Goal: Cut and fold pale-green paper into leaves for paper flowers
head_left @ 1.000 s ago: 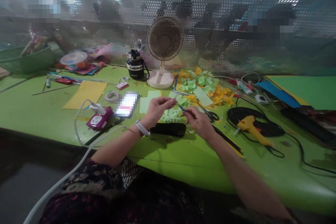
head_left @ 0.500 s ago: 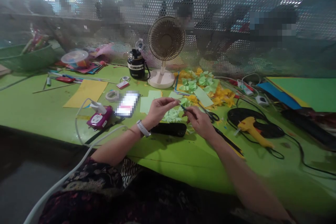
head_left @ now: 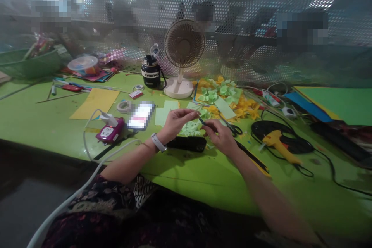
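A small dark blue piece [head_left: 201, 120], perhaps a rolled strip, is stretched between my two hands above the green table [head_left: 174, 170]. My right hand [head_left: 220, 135] pinches its near end. My left hand [head_left: 180, 121], with a pale watch on the wrist, is closed in a pinch at the far end; what lies between those fingertips is too small to make out. Below the hands are pale green paper cutouts [head_left: 190, 128] and a black stapler-like object [head_left: 187, 144]. Black scissors [head_left: 236, 128] rest just beyond my right hand.
A yellow glue gun [head_left: 280, 145] with its cable lies at the right. Yellow and green paper flowers [head_left: 223, 89] are heaped behind the hands. A fan [head_left: 180, 87], a black bottle [head_left: 151, 71], a phone [head_left: 141, 115] and a purple power socket [head_left: 110, 131] stand or lie farther left.
My right hand has shifted slightly, its fingers turning around the dark blue piece. My left hand stays almost where it was.
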`<state>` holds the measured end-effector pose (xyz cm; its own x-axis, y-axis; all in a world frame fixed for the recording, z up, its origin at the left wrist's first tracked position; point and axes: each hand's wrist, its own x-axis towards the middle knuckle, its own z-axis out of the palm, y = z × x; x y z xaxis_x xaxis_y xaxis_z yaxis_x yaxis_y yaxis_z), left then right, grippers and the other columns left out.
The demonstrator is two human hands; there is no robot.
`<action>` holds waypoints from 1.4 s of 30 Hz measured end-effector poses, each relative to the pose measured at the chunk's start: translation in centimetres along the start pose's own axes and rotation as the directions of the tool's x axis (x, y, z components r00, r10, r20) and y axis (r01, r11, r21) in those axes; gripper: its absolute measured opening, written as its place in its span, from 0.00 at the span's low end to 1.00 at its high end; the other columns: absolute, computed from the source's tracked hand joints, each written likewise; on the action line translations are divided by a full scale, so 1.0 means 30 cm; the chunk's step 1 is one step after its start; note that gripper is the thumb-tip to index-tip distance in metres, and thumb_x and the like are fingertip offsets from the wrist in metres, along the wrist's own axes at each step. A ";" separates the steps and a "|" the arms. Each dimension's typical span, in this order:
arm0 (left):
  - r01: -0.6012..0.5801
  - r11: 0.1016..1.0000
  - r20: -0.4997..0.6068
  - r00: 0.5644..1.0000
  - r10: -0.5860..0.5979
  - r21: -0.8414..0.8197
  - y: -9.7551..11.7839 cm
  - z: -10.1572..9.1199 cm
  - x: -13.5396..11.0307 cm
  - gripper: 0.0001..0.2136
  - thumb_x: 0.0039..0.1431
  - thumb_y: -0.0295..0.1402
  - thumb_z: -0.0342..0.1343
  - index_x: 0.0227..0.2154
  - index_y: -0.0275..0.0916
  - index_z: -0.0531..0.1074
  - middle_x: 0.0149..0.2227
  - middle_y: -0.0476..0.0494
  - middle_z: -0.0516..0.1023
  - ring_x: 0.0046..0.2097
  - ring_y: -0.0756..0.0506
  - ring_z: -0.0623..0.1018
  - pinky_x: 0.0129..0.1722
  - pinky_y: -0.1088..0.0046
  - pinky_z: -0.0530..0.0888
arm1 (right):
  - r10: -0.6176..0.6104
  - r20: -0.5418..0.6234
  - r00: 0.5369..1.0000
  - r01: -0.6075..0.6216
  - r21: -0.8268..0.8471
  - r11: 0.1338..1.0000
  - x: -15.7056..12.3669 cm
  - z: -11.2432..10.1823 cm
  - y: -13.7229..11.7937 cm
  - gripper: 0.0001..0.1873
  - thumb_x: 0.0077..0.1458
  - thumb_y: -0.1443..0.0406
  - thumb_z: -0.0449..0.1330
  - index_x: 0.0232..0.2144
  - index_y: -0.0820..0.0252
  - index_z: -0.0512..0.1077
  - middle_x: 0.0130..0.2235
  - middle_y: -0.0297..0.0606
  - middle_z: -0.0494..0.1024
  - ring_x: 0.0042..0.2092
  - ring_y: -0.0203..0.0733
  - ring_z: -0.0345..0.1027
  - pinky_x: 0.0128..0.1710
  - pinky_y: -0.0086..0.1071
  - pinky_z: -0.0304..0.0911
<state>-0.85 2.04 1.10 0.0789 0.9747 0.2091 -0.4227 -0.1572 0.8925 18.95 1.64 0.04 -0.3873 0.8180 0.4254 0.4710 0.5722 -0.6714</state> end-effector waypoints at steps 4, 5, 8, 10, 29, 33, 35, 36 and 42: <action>0.091 0.996 -0.010 0.996 -0.091 -0.015 0.012 0.000 0.002 0.16 0.43 0.42 0.71 0.31 0.36 0.81 0.35 0.42 0.84 0.37 0.48 0.81 0.47 0.65 0.76 | -0.035 -0.025 0.999 0.034 -0.034 0.999 0.001 -0.003 0.003 0.12 0.63 0.55 0.55 0.40 0.57 0.69 0.34 0.39 0.79 0.29 0.43 0.76 0.32 0.35 0.69; 0.110 0.994 -0.019 0.994 -0.110 -0.002 0.016 0.000 0.002 0.16 0.42 0.43 0.71 0.30 0.36 0.81 0.34 0.42 0.83 0.35 0.48 0.81 0.46 0.65 0.77 | -0.039 -0.029 0.999 0.038 -0.041 0.998 0.001 -0.004 0.005 0.12 0.63 0.55 0.55 0.40 0.57 0.69 0.34 0.39 0.78 0.29 0.43 0.76 0.32 0.35 0.69; 0.125 0.992 -0.051 0.991 -0.123 0.028 0.022 0.000 0.002 0.16 0.41 0.44 0.71 0.27 0.35 0.80 0.31 0.43 0.82 0.33 0.49 0.80 0.44 0.66 0.76 | -0.040 -0.023 0.999 0.039 -0.050 0.998 0.000 -0.006 0.010 0.13 0.64 0.55 0.54 0.40 0.57 0.69 0.32 0.38 0.78 0.29 0.43 0.75 0.32 0.35 0.69; 0.108 0.994 -0.059 0.993 -0.106 0.023 0.021 0.001 0.002 0.16 0.40 0.44 0.72 0.25 0.35 0.79 0.30 0.43 0.82 0.33 0.49 0.79 0.45 0.66 0.76 | -0.047 -0.025 0.999 0.045 -0.059 0.997 0.000 -0.004 0.013 0.13 0.64 0.54 0.54 0.40 0.57 0.69 0.33 0.39 0.78 0.30 0.43 0.75 0.32 0.35 0.69; -0.004 0.996 -0.009 1.000 0.005 0.090 0.018 0.017 -0.017 0.13 0.46 0.42 0.69 0.30 0.37 0.80 0.34 0.42 0.83 0.37 0.47 0.81 0.47 0.64 0.76 | -0.104 -0.037 0.994 0.099 -0.120 0.988 0.003 -0.002 0.026 0.12 0.63 0.55 0.56 0.41 0.55 0.72 0.38 0.41 0.80 0.38 0.47 0.76 0.36 0.38 0.71; -0.006 0.996 0.013 1.000 0.005 0.089 0.018 0.014 -0.019 0.13 0.47 0.42 0.69 0.31 0.38 0.81 0.35 0.42 0.83 0.39 0.46 0.81 0.48 0.63 0.76 | -0.166 -0.067 0.984 0.154 -0.151 0.976 0.003 0.000 0.033 0.09 0.63 0.58 0.57 0.41 0.55 0.72 0.39 0.41 0.80 0.40 0.47 0.76 0.39 0.37 0.70; -0.005 0.997 0.017 1.000 0.004 0.080 0.017 0.014 -0.019 0.14 0.47 0.42 0.69 0.32 0.38 0.81 0.35 0.42 0.83 0.39 0.46 0.81 0.48 0.62 0.76 | -0.197 -0.080 0.977 0.182 -0.163 0.970 0.003 0.000 0.035 0.08 0.62 0.60 0.58 0.41 0.55 0.73 0.39 0.41 0.80 0.41 0.47 0.76 0.39 0.37 0.70; -0.005 0.997 0.017 1.000 0.004 0.077 0.016 0.015 -0.019 0.14 0.47 0.42 0.69 0.32 0.38 0.81 0.36 0.42 0.83 0.39 0.46 0.81 0.49 0.62 0.76 | -0.209 -0.087 0.974 0.192 -0.167 0.967 0.003 0.000 0.035 0.07 0.62 0.60 0.58 0.41 0.55 0.72 0.39 0.41 0.80 0.41 0.46 0.76 0.40 0.37 0.70; -0.024 0.997 0.027 0.999 0.022 0.078 0.012 0.014 -0.019 0.13 0.48 0.42 0.69 0.33 0.38 0.81 0.37 0.41 0.84 0.40 0.46 0.82 0.49 0.62 0.76 | -0.225 -0.084 0.971 0.203 -0.215 0.955 0.003 -0.001 0.038 0.09 0.64 0.59 0.55 0.42 0.53 0.72 0.39 0.40 0.79 0.40 0.46 0.75 0.40 0.38 0.70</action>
<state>-0.66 1.37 1.47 0.0941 0.9662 0.2398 -0.3525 -0.1930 0.9157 19.48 2.36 -0.68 -0.4151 0.6704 0.6150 0.5415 0.7253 -0.4251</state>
